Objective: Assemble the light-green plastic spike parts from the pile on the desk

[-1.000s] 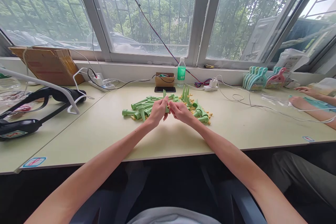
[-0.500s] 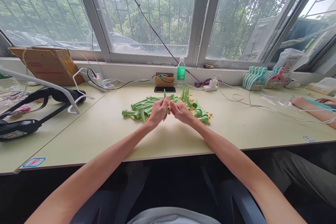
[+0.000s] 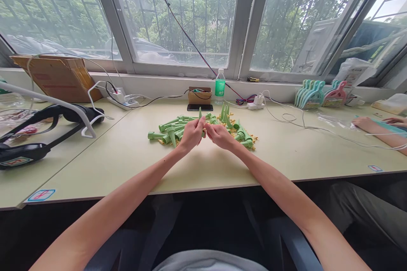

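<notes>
My left hand [image 3: 191, 134] is closed around a green watering spike [image 3: 200, 113], a tapered plastic cone held upright with its tip above the thumb. My right hand [image 3: 220, 135] meets it at the spike's lower end, its fingers pinched together; what they hold, if anything, is hidden. Left of my hands lies a pile of similar green spikes [image 3: 171, 129]. More green spikes [image 3: 243, 134] lie to the right, some standing on end, with small yellow plastic pieces [image 3: 253, 139] scattered among them.
Behind the pile are a phone [image 3: 199, 107], a small cardboard box [image 3: 200, 95] and a bottle [image 3: 219, 86]. A black headset [image 3: 47, 131] sits left. White cables [image 3: 302, 125] cross the right side, near hangers [image 3: 313, 94] and another person's hand [image 3: 364, 123].
Almost nothing differs. Both hands stay together at the upright spike, with only slight finger movement; the view has shifted very slightly.
</notes>
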`<state>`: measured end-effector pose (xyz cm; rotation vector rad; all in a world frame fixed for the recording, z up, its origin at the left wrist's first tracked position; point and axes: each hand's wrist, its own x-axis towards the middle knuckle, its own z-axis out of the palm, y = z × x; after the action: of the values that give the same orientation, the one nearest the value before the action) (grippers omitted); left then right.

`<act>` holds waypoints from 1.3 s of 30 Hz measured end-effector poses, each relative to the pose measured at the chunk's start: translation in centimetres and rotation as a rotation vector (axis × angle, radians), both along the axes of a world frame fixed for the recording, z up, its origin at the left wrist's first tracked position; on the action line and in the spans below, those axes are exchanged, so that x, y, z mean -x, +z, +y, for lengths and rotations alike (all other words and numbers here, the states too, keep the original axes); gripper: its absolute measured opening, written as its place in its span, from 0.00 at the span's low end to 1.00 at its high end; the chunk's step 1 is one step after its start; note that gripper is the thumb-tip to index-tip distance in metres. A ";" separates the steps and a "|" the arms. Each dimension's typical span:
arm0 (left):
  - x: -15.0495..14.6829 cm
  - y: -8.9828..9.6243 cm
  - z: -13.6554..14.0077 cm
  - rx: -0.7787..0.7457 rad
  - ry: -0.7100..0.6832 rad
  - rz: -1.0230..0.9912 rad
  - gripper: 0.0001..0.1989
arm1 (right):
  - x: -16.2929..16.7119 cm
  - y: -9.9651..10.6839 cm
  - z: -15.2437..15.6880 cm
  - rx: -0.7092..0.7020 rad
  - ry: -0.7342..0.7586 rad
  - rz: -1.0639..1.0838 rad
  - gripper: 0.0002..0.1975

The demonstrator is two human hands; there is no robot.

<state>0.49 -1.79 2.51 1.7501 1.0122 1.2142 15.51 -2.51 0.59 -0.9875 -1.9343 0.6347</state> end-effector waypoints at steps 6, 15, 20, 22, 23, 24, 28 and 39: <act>0.0 -0.1 0.1 -0.003 -0.005 0.024 0.26 | 0.0 0.0 0.0 -0.005 -0.014 -0.031 0.37; 0.2 -0.3 0.2 0.007 0.009 0.053 0.26 | -0.1 0.1 -0.1 0.013 -0.007 -0.055 0.38; 0.2 -0.1 0.2 0.011 -0.021 0.067 0.26 | -0.2 0.2 0.0 0.018 0.012 -0.078 0.39; 0.2 -0.1 0.2 0.015 -0.040 0.084 0.26 | -0.3 0.2 0.0 0.029 0.011 -0.096 0.39; 0.2 0.0 0.2 0.018 -0.048 0.092 0.26 | -0.3 0.2 0.0 0.035 0.010 -0.107 0.39; 0.2 0.0 0.2 0.021 -0.054 0.101 0.26 | -0.3 0.2 0.0 0.040 0.008 -0.117 0.39; 0.3 0.0 0.3 0.032 -0.064 0.130 0.26 | -0.4 0.3 0.0 0.050 0.017 -0.142 0.40; 0.3 -0.1 0.3 0.034 -0.068 0.172 0.26 | -0.5 0.6 -0.2 0.055 0.050 -0.148 0.40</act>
<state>0.18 -1.54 2.44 1.8718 1.0564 1.0114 15.98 -2.74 1.15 -1.0491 -2.0858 0.6628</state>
